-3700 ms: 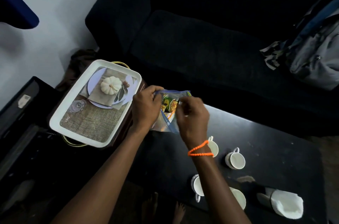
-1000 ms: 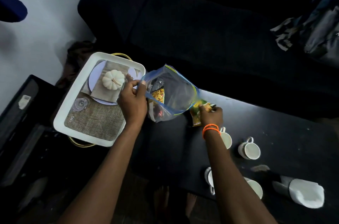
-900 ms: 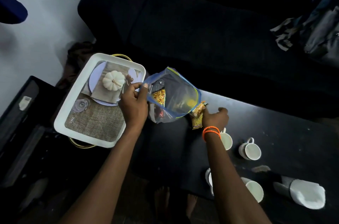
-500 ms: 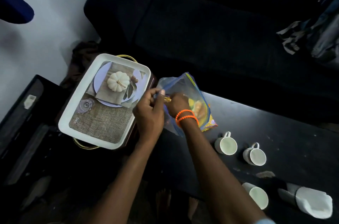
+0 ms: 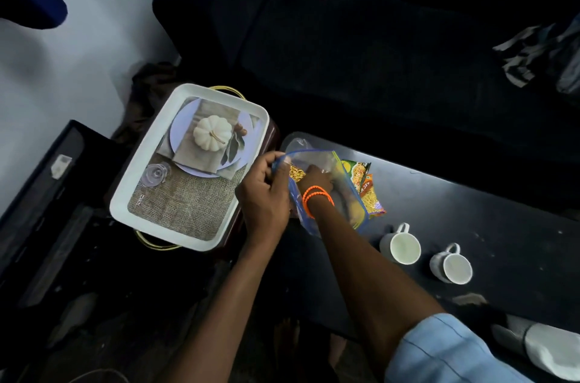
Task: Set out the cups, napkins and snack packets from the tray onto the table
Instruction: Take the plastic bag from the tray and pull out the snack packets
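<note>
My left hand [image 5: 263, 194] pinches the open rim of a clear zip bag [image 5: 326, 181] with a blue edge, held over the dark table [image 5: 470, 225]. My right hand [image 5: 314, 177], with orange bands at the wrist, is inside the bag among yellow snack packets; whether its fingers grip one is hidden by the plastic. One yellow-green snack packet [image 5: 365, 186] lies on the table just right of the bag. Two white cups [image 5: 400, 246] [image 5: 452, 266] stand on the table. The white tray [image 5: 150, 147] with a pumpkin picture sits to the left.
A white napkin holder [image 5: 546, 348] lies at the table's near right corner. A dark sofa [image 5: 376, 53] runs behind the table, with a bag [image 5: 546, 59] on its right end. A black case [image 5: 40, 194] is left of the tray. Bare feet [image 5: 301, 348] show below.
My right hand laid a snack packet on the table beside the bag, then went back into the bag. My left hand kept hold of the bag's rim. The view shifted left.
</note>
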A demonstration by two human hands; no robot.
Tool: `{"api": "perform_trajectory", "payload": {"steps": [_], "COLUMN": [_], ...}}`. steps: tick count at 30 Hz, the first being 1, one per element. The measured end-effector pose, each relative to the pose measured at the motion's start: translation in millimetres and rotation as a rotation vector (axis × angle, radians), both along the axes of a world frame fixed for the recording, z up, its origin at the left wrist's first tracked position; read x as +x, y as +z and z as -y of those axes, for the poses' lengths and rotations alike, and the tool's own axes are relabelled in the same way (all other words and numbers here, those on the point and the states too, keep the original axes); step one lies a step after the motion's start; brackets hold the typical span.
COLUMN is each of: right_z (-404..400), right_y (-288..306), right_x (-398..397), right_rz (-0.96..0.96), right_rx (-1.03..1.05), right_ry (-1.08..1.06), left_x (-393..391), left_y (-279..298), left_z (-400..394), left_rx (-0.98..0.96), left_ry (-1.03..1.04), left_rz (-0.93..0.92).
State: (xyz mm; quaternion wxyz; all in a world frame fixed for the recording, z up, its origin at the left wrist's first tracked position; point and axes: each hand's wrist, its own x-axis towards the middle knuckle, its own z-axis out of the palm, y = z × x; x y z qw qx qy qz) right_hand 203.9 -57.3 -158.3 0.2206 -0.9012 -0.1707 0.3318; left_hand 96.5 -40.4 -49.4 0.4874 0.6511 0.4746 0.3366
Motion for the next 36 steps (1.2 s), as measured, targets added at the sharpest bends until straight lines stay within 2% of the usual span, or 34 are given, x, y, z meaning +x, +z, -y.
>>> {"api": "perform_trajectory", "payload": {"steps": [3, 6, 9, 13, 15, 17, 19, 24, 26, 28, 30, 33, 36], "right_z": [3, 16, 51, 106, 114, 111, 105, 96, 100, 110, 124, 143, 148], "right_y": [28, 77, 134, 194, 197, 189, 181, 179, 190, 201, 213, 214, 178], "right_x": [-3, -9, -10, -23, -32, -36, -36, -45, -51, -48, -37, -12, 13], "right_rz": [0.081, 0.059, 0.205, 0.037, 0.027, 0.037, 0.038, 0.297, 0.333, 0.320, 0.224, 0.033, -0.130], "right_rx": [0.091, 0.229, 0.284, 0.539, 0.537, 0.482, 0.447, 0.511, 0.588, 0.749, 0.962, 1.202, 1.226], "right_ry": [-0.002, 0.004, -0.009, -0.159, -0.267, -0.297, -0.250, 0.103, 0.144, 0.133, 0.039, -0.259, -0.546], "left_x": [-2, -3, -6, -1, 5, 9, 10, 11, 8, 4, -1, -14, -29], "left_y": [-2, -1, 1, 14, 17, 20, 22, 31, 35, 40, 47, 55, 54], "left_z": [-7, -17, -31, -26, -18, -15, -15, -23, -34, -48, -62, -76, -85], "left_rx": [0.024, 0.049, 0.061, 0.264, 0.312, 0.281, 0.235, 0.200, 0.140, 0.107, 0.106, 0.105, 0.092], "left_ry": [0.034, 0.097, 0.109, -0.110, -0.166, -0.148, -0.104, -0.012, 0.041, 0.090, 0.136, 0.201, 0.248], "left_rz": [-0.039, -0.056, -0.071, -0.115, -0.126, -0.134, -0.135, -0.150, -0.115, -0.101, -0.087, -0.077, -0.073]}}
